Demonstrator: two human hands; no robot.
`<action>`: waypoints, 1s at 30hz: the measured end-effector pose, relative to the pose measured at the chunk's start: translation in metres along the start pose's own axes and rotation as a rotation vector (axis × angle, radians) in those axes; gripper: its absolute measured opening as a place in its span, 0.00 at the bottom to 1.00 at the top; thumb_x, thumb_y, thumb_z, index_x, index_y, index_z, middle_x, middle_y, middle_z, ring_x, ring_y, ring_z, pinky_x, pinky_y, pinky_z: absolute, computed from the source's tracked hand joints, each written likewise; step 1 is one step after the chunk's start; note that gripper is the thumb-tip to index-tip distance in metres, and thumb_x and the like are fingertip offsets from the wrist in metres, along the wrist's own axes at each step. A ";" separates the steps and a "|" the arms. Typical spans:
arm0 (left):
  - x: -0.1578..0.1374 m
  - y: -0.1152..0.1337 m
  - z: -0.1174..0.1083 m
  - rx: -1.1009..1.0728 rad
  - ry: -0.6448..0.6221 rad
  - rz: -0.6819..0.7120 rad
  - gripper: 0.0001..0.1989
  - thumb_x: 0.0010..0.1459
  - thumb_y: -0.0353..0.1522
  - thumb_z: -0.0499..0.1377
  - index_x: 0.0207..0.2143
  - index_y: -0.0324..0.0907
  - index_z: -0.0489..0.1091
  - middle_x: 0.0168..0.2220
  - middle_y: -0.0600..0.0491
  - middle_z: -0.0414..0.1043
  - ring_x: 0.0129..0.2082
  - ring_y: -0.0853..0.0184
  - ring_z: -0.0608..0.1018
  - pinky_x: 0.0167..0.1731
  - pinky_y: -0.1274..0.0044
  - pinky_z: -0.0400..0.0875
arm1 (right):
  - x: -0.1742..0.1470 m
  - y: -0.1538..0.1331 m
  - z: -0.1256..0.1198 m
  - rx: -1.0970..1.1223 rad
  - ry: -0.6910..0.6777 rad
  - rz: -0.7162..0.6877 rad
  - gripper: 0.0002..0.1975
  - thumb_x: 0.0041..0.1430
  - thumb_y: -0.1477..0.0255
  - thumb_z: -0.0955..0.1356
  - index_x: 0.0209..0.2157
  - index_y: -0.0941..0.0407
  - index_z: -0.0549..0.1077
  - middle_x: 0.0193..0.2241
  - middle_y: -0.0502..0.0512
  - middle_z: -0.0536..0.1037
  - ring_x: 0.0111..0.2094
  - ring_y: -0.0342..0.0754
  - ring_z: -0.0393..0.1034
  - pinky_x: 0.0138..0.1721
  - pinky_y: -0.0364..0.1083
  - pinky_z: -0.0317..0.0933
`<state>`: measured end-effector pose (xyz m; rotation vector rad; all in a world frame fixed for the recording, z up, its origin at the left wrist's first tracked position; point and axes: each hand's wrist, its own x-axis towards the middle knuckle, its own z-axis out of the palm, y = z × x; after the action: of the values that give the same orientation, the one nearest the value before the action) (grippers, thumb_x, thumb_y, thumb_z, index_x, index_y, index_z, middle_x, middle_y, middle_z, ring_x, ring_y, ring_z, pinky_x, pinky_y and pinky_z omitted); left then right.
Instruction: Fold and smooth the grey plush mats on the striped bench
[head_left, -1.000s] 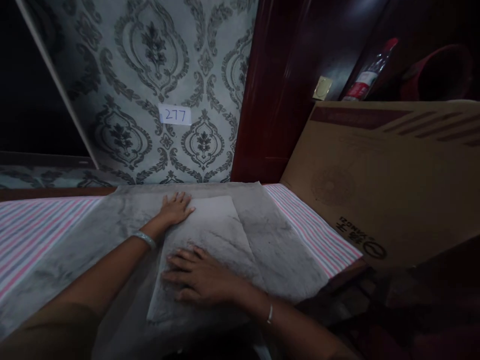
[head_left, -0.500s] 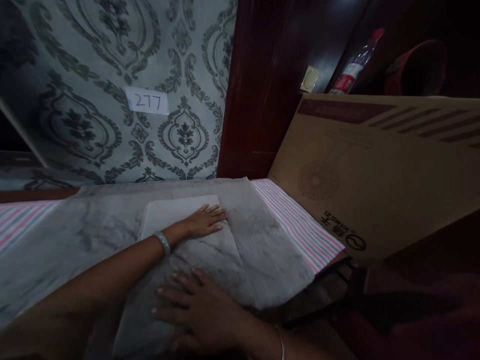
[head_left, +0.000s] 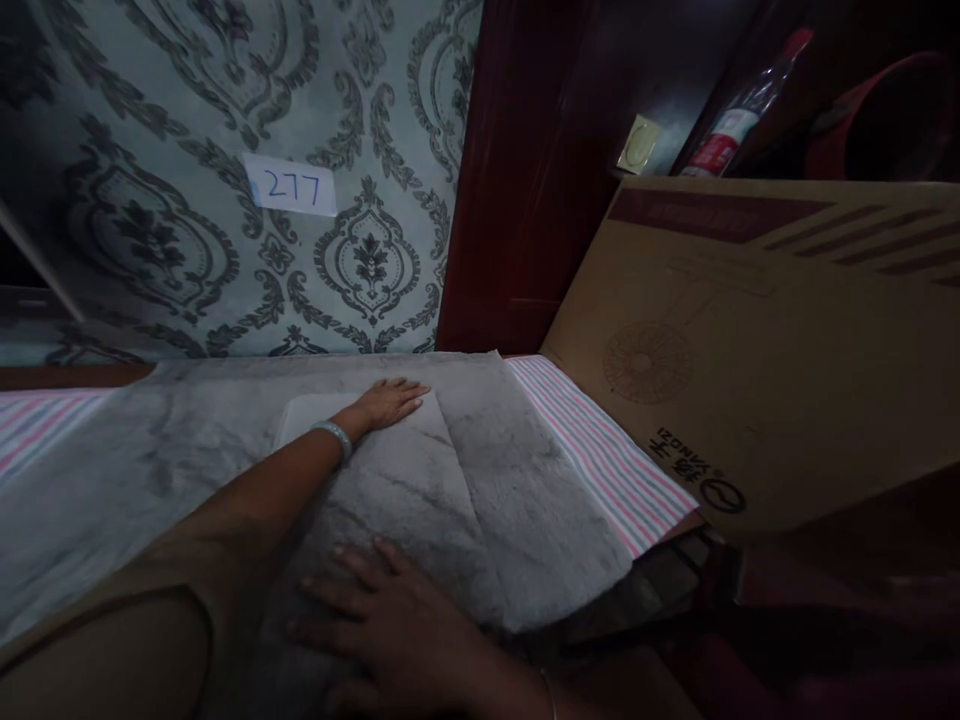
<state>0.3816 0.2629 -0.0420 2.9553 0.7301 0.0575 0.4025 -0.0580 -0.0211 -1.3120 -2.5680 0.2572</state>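
A folded grey plush cloth [head_left: 420, 480] lies on a larger grey plush cover [head_left: 525, 470] spread over the table. My left hand [head_left: 390, 402], with a bracelet at its wrist, rests flat on the folded cloth's far right corner, fingers stretched toward the right. Nearer to me, my right hand [head_left: 397, 620] is spread over the near part of the folded cloth, its fingers apart and in shadow. Neither hand grips anything. The near edge of the folded cloth is dark and partly hidden by my right hand and left arm.
A striped cloth [head_left: 600, 450] shows from under the grey cover on the right. Beyond it stands a large cardboard box [head_left: 787, 350], with a bottle [head_left: 731, 135] and a red bucket-like container [head_left: 840, 125] behind. Patterned wall carries a paper marked 277 [head_left: 292, 187].
My left hand has slid away from me and slightly left, toward the folded cloth's far corner. My right hand stays nearly in place, a little lower. The view has shifted slightly.
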 end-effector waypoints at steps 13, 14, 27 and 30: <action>-0.145 0.032 -0.016 -0.022 -0.087 0.219 0.32 0.66 0.53 0.43 0.69 0.56 0.49 0.72 0.52 0.46 0.72 0.58 0.48 0.68 0.59 0.38 | 0.000 0.000 0.011 0.112 -0.053 -0.009 0.31 0.69 0.54 0.62 0.69 0.46 0.53 0.71 0.47 0.51 0.72 0.51 0.35 0.70 0.60 0.33; -0.159 0.034 -0.013 -0.033 -0.085 0.214 0.32 0.66 0.53 0.43 0.69 0.56 0.48 0.72 0.52 0.45 0.72 0.58 0.48 0.68 0.60 0.37 | 0.000 -0.001 0.012 0.120 -0.054 -0.008 0.31 0.69 0.55 0.62 0.69 0.46 0.53 0.71 0.47 0.51 0.72 0.51 0.35 0.70 0.60 0.33; -0.166 -0.004 -0.003 -0.003 -0.021 -0.119 0.30 0.68 0.48 0.38 0.69 0.53 0.49 0.73 0.54 0.42 0.72 0.57 0.44 0.67 0.57 0.36 | 0.002 -0.001 0.024 0.051 -0.064 0.007 0.32 0.68 0.56 0.63 0.69 0.47 0.54 0.71 0.49 0.51 0.72 0.51 0.33 0.69 0.61 0.34; -0.178 0.003 -0.002 -0.002 -0.024 -0.140 0.31 0.68 0.49 0.39 0.69 0.53 0.50 0.73 0.52 0.41 0.72 0.56 0.45 0.67 0.56 0.37 | 0.001 0.001 0.027 0.029 -0.053 -0.007 0.31 0.68 0.56 0.63 0.68 0.47 0.55 0.71 0.51 0.53 0.72 0.51 0.34 0.69 0.60 0.35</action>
<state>0.2253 0.1770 -0.0422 2.8884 0.9303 0.0119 0.3953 -0.0576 -0.0468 -1.3032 -2.6013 0.3311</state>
